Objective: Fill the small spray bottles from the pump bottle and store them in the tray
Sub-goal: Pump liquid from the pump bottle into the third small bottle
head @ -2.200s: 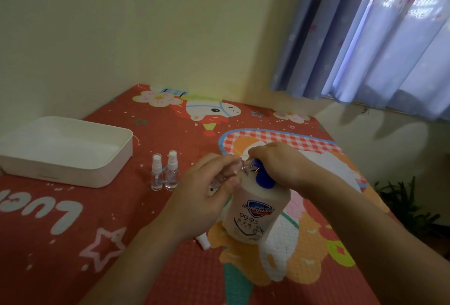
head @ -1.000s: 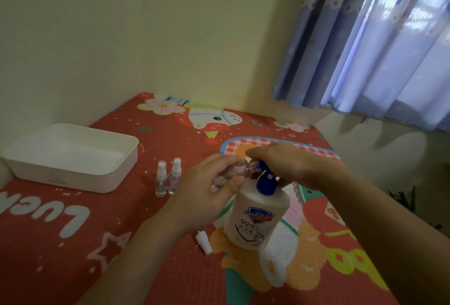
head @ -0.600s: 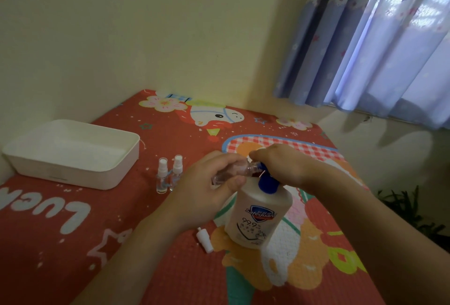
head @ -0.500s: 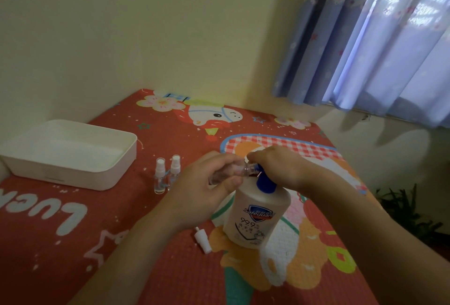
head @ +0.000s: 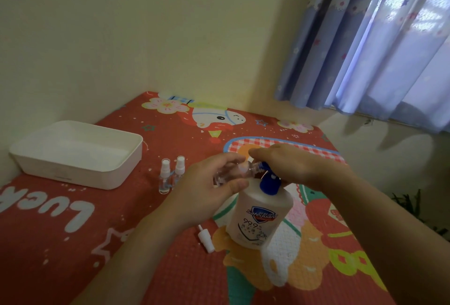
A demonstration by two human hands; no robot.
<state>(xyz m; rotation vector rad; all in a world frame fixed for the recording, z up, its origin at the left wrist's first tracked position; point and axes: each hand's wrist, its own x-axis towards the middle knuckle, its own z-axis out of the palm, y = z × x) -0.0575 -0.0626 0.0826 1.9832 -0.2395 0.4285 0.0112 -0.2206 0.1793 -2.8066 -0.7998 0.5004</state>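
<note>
Filling at surface centre: left hand (head: 207, 189) gripping tilted small spray bottle (head: 233, 173), mouth at blue pump nozzle; right hand (head: 289, 162) flat, pressing pump bottle (head: 260, 217) head; white tray (head: 80, 156) far left.

Pump bottle (head: 259, 219): white body, blue pump. Tray (head: 80, 175): white. Mat (head: 73, 243): red, cartoon print. Curtain (head: 379, 49): blue, printed.

Left hand (head: 207, 190) curled (right hand (head: 289, 166) flat)
</note>
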